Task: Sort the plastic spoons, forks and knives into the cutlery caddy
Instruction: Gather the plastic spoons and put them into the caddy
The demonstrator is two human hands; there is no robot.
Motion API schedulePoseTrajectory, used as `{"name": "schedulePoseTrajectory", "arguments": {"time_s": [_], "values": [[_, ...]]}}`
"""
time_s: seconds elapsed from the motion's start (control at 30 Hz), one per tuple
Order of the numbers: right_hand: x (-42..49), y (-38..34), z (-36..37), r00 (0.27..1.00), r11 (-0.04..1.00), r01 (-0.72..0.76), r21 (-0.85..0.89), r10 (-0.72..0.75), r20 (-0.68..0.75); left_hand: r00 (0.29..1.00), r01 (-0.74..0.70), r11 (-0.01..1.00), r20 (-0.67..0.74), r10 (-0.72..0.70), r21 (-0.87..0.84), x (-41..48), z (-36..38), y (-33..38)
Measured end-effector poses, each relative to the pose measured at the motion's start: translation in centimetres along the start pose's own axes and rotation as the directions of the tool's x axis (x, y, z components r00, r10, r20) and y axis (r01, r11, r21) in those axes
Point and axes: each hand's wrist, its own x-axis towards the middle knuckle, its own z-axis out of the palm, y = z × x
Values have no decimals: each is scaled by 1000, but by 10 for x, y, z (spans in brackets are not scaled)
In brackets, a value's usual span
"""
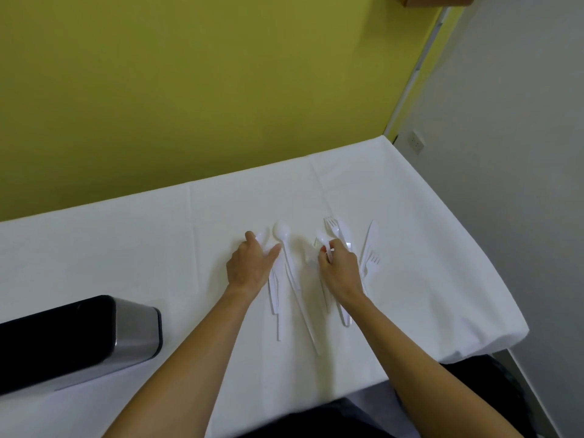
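Observation:
White plastic cutlery lies scattered on the white tablecloth [126, 248]. A spoon [281, 232] lies between my hands, its long handle running toward me. My left hand [249, 263] rests flat over a couple of pieces, whose handles [275, 298] stick out below the palm. My right hand [339, 267] pinches a white spoon [325, 245] between thumb and fingers. Beyond it lie forks [335, 227], a knife [371, 237] and a small fork [373, 259]. The black and silver cutlery caddy [76, 336] stands at the near left.
A green wall rises behind the table's far edge. The table's right edge drops off beside a grey wall with a socket [417, 143]. Dark clothing [347, 418] shows below the near edge.

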Motion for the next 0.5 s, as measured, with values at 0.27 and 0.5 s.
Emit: {"name": "schedulePoseTrajectory", "arguments": {"time_s": [0.27,0.5], "values": [[32,-25,16,994,969,102,-226,-90,61,998,-51,996,-33,48,-76,-11,-6,-12],[46,-51,30,974,817,216,-535,-141,178,991,-72,997,-111,72,7,-16,-12,-29]]}}
